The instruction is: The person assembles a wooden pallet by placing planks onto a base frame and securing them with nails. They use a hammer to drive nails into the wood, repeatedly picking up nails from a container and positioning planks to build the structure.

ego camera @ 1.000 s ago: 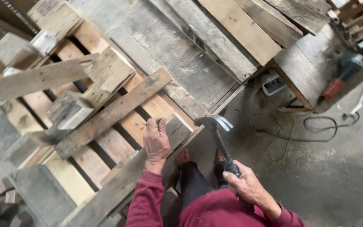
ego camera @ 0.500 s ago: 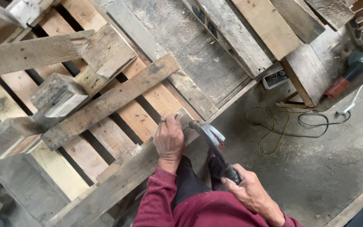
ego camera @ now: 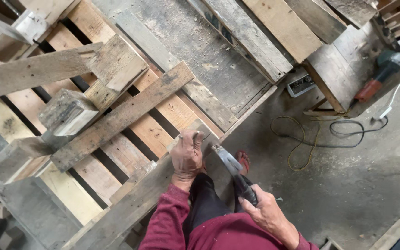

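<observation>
Hammer [ego camera: 230,164] in right hand [ego camera: 265,213]; left hand [ego camera: 187,155] grips plank [ego camera: 130,203].

The pallet [ego camera: 116,115] is rough, unpainted wood: some slats pale and fairly fresh, others grey, weathered and stained. The board [ego camera: 130,203] under the left hand [ego camera: 187,155] is grey, dry and coarse-grained, with a splintered edge. 1 loose block [ego camera: 68,112] shows a dark, dirty end face. The hammer [ego camera: 231,169] in the right hand [ego camera: 267,213] has a dull metal head with a worn sheen and a black matt grip. The sleeves [ego camera: 167,222] are dark red knitted cloth, soft and matt. The floor [ego camera: 348,185] is grey concrete, dusty and scuffed. The power tool [ego camera: 380,74] has a green and red plastic body, slightly glossy, and the cable [ego camera: 311,139] looks like smooth rubber.
</observation>
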